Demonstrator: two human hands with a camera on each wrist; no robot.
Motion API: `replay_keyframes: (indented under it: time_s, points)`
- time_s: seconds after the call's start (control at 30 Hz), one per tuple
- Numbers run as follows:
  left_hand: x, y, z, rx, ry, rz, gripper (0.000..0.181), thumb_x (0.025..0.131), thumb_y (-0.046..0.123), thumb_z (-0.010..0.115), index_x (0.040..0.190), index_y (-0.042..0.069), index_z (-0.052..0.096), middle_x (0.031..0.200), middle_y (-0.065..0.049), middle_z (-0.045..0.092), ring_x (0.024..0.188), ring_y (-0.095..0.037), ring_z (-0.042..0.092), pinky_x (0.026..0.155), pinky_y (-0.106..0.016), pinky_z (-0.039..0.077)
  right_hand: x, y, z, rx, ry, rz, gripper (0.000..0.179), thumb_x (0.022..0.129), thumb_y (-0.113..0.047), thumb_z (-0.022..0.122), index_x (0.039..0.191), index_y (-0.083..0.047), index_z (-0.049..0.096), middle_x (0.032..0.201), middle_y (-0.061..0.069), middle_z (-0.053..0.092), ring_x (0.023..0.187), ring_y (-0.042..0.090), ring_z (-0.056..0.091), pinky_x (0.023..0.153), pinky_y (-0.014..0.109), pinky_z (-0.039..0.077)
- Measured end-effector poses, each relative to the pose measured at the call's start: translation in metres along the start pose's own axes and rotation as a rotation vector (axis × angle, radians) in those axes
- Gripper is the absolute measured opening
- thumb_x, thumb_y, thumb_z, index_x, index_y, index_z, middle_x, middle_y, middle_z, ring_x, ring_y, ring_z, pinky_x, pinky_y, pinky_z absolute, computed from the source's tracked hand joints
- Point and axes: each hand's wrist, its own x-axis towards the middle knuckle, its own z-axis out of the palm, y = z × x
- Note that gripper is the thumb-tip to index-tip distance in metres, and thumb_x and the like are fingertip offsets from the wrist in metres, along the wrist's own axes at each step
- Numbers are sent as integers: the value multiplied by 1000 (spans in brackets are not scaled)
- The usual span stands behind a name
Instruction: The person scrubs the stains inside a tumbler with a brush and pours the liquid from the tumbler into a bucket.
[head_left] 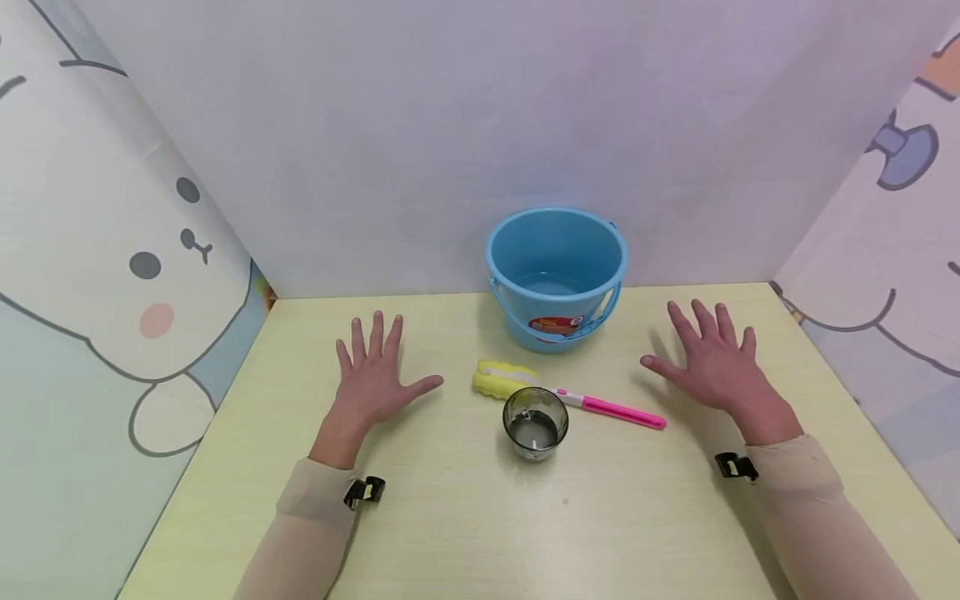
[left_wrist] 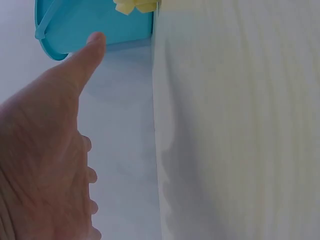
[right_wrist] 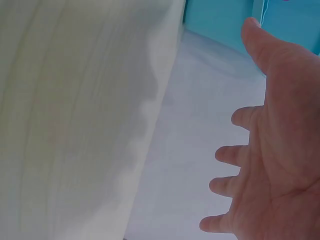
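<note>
In the head view my left hand [head_left: 369, 385], fingers spread and thumb pointing right, is held over the left part of the table, holding nothing. My right hand [head_left: 716, 367] is spread over the right part, also holding nothing; its shadow falls beside it. Between the hands lies a sponge brush with a yellow ridged head [head_left: 497, 382] and a pink and white handle [head_left: 622, 412]. A dark, see-through glass cup [head_left: 535, 427] stands upright in front of it, hiding part of the brush. Behind them is a blue bucket [head_left: 557, 321] with its handle lowered to the front.
The pale wooden table [head_left: 450, 525] meets a plain light wall [head_left: 375, 150] just behind the bucket. Side panels with cartoon animal drawings [head_left: 180, 333] stand to the left and right. Each sleeve cuff carries a small black strap device [head_left: 364, 492].
</note>
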Motion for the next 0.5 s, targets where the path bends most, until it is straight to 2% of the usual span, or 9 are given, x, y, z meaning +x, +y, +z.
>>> replay_keyframes:
  time_s: [0.2,0.5]
  points:
    - [-1,4,-4,-14,-7,9,127,84,91,55,172,18,-1,176,-15,-15,156,-43,-28,121,-73,-12,-1,-1,-3,0,-3,-18,114,93,-84,51,172,-14,6,169,34,8,153,60,-6,110,87,-3]
    - [-3,9,-11,-45,14,28,125,85,88,58,172,17,4,177,-16,-10,158,-46,-18,123,-72,-8,-4,-8,-10,-11,-14,-54,112,93,-83,52,172,-16,8,168,34,14,153,60,2,111,87,1]
